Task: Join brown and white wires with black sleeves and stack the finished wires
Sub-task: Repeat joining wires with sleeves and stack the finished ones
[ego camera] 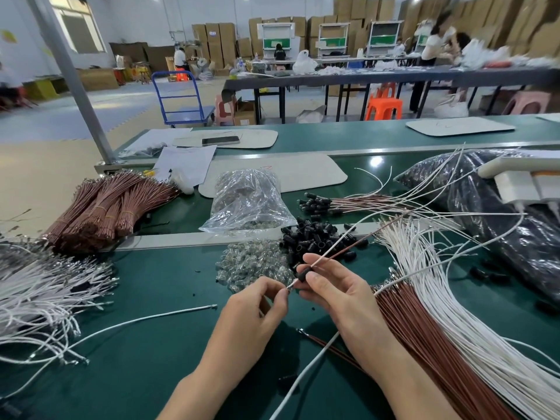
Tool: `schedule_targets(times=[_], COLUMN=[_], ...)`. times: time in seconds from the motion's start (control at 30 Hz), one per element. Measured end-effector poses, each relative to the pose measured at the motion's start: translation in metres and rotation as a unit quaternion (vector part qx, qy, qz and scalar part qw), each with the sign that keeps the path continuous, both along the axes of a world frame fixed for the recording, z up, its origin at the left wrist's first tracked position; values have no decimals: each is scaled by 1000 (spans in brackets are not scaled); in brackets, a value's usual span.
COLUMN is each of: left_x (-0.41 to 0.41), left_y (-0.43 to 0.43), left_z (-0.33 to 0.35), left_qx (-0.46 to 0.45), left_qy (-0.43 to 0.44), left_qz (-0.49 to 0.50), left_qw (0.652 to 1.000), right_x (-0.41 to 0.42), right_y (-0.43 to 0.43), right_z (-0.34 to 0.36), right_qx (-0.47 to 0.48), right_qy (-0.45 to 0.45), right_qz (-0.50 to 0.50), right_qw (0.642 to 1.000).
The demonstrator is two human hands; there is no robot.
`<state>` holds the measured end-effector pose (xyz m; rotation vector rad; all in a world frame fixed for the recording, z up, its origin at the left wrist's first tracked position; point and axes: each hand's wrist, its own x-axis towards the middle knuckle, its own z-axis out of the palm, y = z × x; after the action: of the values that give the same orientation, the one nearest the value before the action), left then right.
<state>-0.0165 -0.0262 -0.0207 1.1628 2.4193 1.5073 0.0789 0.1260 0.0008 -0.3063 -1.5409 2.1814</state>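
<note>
While my left hand (pixel 257 301) pinches the wire tip (pixel 290 287) and my right hand (pixel 330 286) grips the sleeve (pixel 304 274), centre frame, a loose pinch could let the tip slip out.

Bright, even overhead light fills the hall; one lamp glares off the green worktop (pixel 169 286) near its far edge. Soft shadows pool beneath the left hand (pixel 254 301) and right hand (pixel 336 286), which are sharp, as are the black sleeve (pixel 303 274) and wire end (pixel 290 287) they pinch. The wide lens bows the worktop's edges. People (pixel 439 40) beyond the far right corner are smeared by motion blur.
</note>
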Motion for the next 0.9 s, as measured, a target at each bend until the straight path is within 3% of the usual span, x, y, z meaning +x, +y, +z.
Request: schedule_targets(times=[0.2,0.37,0.9], left_x=[2,1,2], left_y=[1,1,1], left_z=[2,2,2], left_qx=[-29,-13,16], left_qy=[54,40,-13], left_qz=[7,-2,-28], left_qw=[998,999,999], right_x=[-1,0,1], right_y=[1,-5,-7], right_z=[0,1,0], right_qx=[-14,103,148], right_qy=[-13,-59,-68], right_qz=[-16,18,-16], right_qw=[1000,993,986])
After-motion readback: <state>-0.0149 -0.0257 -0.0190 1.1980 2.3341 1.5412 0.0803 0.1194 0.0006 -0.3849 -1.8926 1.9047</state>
